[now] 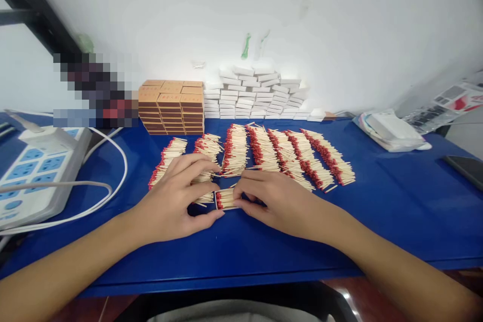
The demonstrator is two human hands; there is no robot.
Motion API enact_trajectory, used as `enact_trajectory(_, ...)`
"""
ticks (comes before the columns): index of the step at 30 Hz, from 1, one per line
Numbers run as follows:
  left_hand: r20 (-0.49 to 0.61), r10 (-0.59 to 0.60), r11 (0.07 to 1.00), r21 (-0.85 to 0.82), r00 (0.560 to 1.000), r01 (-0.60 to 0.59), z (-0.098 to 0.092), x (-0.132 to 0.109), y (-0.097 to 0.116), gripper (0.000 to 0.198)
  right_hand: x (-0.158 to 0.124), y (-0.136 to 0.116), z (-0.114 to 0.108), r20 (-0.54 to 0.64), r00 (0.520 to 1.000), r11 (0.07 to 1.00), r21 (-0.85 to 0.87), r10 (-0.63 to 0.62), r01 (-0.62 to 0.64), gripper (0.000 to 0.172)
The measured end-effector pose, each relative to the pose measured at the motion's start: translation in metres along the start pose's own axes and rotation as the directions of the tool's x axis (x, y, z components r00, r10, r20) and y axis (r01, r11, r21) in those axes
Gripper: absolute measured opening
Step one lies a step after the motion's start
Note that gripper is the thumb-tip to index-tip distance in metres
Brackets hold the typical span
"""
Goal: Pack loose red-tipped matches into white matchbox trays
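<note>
The matches are bare, matt wood on a smooth, glossy worktop; behind them, brown boxes and white boxes look like matt card; left of them, a power strip in smooth plastic.

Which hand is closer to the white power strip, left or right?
Left. The left hand is right of the power strip, by the left end of the matchbox tray; the right hand is farther right, by the tray's other end.

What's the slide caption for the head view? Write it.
Left hand and right hand at a matchbox tray of red-headed matches, blue tabletop beneath.
</note>
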State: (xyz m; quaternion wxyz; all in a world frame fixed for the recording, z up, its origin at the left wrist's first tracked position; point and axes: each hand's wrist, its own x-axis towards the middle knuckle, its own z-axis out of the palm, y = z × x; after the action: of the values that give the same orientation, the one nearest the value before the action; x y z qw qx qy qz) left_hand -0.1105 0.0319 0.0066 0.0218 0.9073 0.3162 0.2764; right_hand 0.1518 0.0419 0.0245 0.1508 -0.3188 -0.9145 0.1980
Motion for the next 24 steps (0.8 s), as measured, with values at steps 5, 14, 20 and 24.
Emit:
enact_trajectory(5, -0.003, 0.006, 1.000, -0.007, 1.000, -0.006, -0.0008, -0.0006, 0.0000, 0.020, -0.0004, 0.0012, 0.0012, -0.032, 0.999, 0.999, 0.044, -0.021, 0.022, 0.012)
enact_trajectory(14, 0.004, 0.002, 1.000, -0.008, 1.000, -0.002, 0.0002, -0.0005, -0.0003, 0.020, -0.0017, 0.0017, 0.0002, -0.030, 0.999, 0.997, 0.069, -0.042, 0.044, 0.021)
enact_trajectory(20, -0.001, 0.001, 1.000, -0.003, 1.000, -0.001, 0.0001, -0.0008, -0.0002, 0.019, -0.0014, -0.0030, 0.0008, 0.011, 0.997, 0.989, 0.127, -0.072, 0.070, 0.026)
enact_trajectory(24, -0.004, 0.002, 1.000, -0.003, 1.000, -0.002, -0.0005, -0.0019, 0.0001, 0.019, -0.0011, -0.0047, 0.0008, 0.003, 0.998, 0.989, 0.135, -0.059, 0.058, 0.024)
